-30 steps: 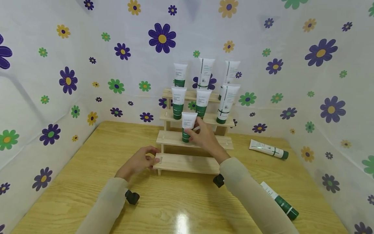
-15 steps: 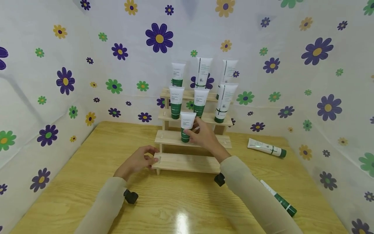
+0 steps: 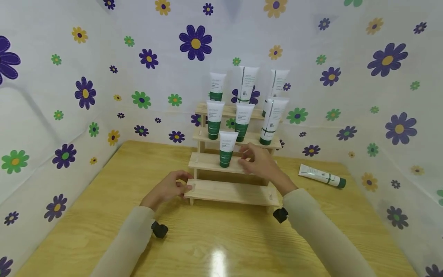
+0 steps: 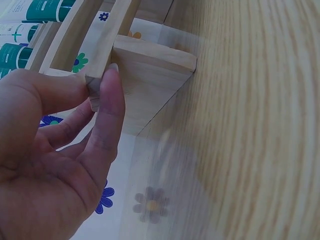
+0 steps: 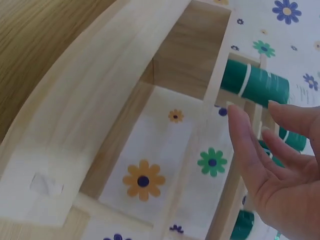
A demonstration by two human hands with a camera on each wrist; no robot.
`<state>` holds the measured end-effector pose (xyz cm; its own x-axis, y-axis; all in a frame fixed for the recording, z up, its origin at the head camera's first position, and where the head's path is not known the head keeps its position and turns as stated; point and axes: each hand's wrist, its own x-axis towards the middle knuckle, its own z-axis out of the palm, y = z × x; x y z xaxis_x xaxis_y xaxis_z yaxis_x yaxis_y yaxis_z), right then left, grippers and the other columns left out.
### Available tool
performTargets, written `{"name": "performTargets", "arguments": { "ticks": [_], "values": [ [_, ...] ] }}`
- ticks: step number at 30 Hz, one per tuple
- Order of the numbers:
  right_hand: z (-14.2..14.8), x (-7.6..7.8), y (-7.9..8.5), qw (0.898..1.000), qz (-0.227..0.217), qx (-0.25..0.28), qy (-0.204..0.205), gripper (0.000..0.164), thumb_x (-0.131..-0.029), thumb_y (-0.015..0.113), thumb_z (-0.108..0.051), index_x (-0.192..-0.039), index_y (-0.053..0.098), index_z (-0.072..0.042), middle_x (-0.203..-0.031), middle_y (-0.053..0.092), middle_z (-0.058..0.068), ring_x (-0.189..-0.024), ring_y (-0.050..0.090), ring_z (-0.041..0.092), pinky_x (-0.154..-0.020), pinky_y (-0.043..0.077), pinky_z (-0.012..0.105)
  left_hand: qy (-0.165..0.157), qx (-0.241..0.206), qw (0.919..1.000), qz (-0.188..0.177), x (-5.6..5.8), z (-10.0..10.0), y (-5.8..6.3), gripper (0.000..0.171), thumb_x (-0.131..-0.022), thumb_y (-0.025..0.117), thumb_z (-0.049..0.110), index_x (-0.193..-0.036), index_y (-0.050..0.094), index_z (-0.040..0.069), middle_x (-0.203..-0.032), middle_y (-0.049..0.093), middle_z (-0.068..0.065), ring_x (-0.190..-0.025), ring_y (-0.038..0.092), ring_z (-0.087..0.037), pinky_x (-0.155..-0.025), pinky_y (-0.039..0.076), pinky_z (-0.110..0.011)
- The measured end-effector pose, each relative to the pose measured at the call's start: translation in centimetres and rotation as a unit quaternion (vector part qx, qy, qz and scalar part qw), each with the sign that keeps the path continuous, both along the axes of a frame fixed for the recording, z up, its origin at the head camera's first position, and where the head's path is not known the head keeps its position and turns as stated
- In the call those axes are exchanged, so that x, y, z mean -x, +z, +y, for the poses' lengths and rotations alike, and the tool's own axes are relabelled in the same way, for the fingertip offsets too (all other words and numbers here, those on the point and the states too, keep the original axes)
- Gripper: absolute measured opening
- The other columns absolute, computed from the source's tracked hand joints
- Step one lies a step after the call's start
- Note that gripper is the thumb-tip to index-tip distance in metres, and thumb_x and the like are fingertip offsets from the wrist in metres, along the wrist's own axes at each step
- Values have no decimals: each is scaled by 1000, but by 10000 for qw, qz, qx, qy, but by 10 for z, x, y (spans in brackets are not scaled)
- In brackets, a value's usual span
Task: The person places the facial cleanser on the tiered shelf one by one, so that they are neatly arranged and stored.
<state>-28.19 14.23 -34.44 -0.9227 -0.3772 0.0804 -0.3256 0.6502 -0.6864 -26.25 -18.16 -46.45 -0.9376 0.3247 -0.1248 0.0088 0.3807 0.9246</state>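
My left hand [image 3: 169, 188] pinches the left end of the lowest shelf of a stepped wooden display stand [image 3: 231, 192]; in the left wrist view, thumb and fingers [image 4: 111, 107] hold the shelf corner. A small white and green squeeze tube [image 3: 226, 150] stands cap down on the shelf above. Just right of that tube is my right hand [image 3: 259, 163], its fingers apart from it and relaxed. The right wrist view shows a gap between the fingertips [image 5: 236, 114] and the tube's green lower part [image 5: 257, 82].
Several more tubes stand cap down on the two upper shelves, among them a tall white tube [image 3: 273, 121] at the right. Another tube [image 3: 322, 176] lies on the wooden table [image 3: 173, 242] right of the stand. A flower-printed sheet [image 3: 152, 77] encloses the back and sides.
My right hand has let go of the small tube and moved right. That tube stays upright on its shelf. My left hand keeps its hold; the loose tube at the lower right is out of sight.
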Motion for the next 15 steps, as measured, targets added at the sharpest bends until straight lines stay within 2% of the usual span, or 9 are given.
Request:
{"name": "performTargets", "arguments": {
  "ticks": [8, 15],
  "values": [
    [44, -10, 5, 9979, 19, -411, 509, 29, -101, 64, -10, -126, 61, 4, -116, 68, 27, -80, 71, 24, -69, 63, 33, 49, 2, 10000, -40, -3, -6, 1, 40, -101, 66, 10, -138, 55, 0, -125, 59, -20, -89, 67, -18, -76, 62, -35],
    [86, -26, 11, 9952, -331, -767, 506, 25, -102, 63, -11, -122, 61, 5, -110, 70, 25, -81, 72, 21, -66, 63, 32, -42, 48, 10000, 44, -2, -4, 1, 40, -102, 65, 10, -139, 55, 1, -124, 60, -20, -89, 67, -18, -77, 63, -35]
  ]
}}
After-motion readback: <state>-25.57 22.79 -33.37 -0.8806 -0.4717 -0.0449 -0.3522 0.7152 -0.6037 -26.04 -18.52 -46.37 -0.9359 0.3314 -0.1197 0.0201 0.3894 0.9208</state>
